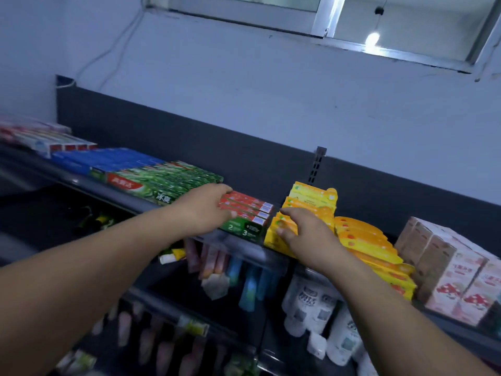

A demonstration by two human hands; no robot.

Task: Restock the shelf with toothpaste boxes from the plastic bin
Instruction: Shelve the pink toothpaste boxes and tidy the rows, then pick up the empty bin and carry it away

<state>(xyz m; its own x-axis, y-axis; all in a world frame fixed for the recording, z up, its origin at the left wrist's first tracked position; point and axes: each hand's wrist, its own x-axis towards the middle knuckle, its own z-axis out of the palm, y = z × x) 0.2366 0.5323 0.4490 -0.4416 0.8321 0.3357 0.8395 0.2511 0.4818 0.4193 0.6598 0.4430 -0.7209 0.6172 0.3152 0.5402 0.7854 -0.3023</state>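
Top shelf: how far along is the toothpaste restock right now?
Done: blue boxes and green boxes lie in rows on the top shelf. In hand: the left hand holds the end of the red boxes beside the green ones; the right hand rests open on the yellow boxes. Left: a gap shows between red and yellow boxes; the bin is out of view, so remaining stock is unknown.

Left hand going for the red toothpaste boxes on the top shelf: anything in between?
Nothing visible. The left hand holds the left end of the red toothpaste boxes, fingers over the top, thumb at the front. The right hand rests with spread fingers on the yellow boxes beside them, clear of the red stack.
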